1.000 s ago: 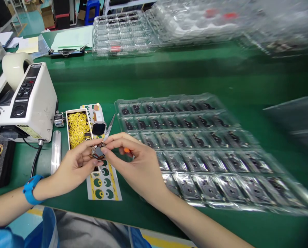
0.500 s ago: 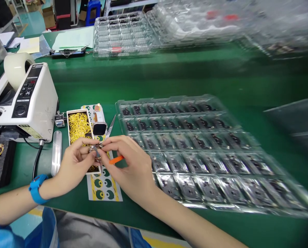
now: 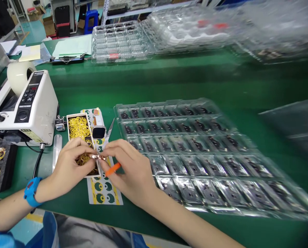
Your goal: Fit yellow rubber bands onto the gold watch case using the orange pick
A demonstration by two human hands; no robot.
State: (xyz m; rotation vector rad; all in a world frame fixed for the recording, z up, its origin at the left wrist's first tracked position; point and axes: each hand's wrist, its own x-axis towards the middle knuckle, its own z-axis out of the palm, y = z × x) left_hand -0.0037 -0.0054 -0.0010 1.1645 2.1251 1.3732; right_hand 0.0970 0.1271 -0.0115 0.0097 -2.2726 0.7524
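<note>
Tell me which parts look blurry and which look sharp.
In the head view, the clear plastic trays at the top right are badly blurred, and the big tray of dark parts smears toward its right end, with glare on its plastic. In the head view, the left hand, right hand and yellow rubber bands look sharper.

1. A white electronic tape dispenser (image 3: 23, 108) stands on the green workbench (image 3: 154, 86), and a tape roll (image 3: 18, 82) sits at its back.
2. A box of yellow rubber bands (image 3: 73, 116) lies just beside the dispenser.
3. A smartwatch (image 3: 99, 125) lies next to this box.
4. A clear plastic tray (image 3: 143, 106) holds rows of dark parts.
5. More clear trays (image 3: 119, 43) are stacked farther back.
</note>
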